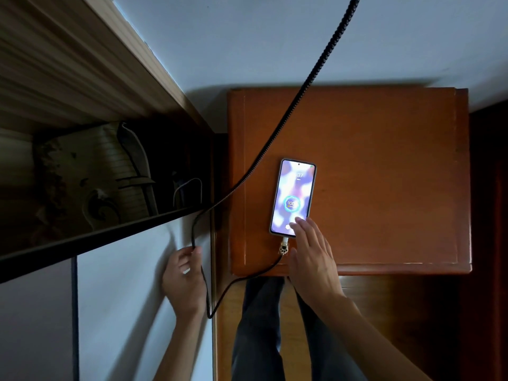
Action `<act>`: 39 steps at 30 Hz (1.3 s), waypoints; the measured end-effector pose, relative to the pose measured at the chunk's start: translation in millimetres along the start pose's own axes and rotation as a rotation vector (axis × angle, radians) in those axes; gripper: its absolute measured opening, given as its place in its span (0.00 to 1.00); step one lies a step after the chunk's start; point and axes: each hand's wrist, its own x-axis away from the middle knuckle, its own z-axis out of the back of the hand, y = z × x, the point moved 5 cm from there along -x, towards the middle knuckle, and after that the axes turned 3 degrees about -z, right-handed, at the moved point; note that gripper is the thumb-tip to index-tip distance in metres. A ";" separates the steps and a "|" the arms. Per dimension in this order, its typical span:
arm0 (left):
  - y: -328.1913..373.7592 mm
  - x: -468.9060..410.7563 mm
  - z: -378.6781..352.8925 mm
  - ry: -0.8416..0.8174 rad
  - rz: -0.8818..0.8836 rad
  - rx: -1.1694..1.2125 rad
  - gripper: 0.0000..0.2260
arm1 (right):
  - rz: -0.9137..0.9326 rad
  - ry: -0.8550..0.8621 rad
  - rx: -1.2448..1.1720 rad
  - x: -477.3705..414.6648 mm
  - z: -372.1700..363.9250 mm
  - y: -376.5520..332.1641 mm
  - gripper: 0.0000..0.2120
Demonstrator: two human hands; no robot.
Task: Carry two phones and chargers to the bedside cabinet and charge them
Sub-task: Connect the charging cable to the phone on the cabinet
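One phone [293, 198] lies face up on the orange-brown bedside cabinet [384, 174], its screen lit with a charging ring. A black braided cable [242, 279] is plugged into the phone's near end through a paw-shaped connector [284, 247]. My right hand [313, 259] is flat and open, fingertips resting on the phone's lower right corner. My left hand [185, 281] pinches the cable where it hangs beside the cabinet. The cable runs up across the cabinet's left side and out of the top of the frame. No second phone is in view.
A dark headboard edge [110, 232] and a white sheeted bed [123, 298] lie to the left of the cabinet. A pale wall [302, 45] stands behind it. My legs in dark trousers [261, 325] stand on the wooden floor at the cabinet's front.
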 end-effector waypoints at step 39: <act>308.6 149.2 65.5 -0.433 -0.380 0.056 0.11 | -0.088 0.329 -0.820 138.4 284.5 -79.4 0.16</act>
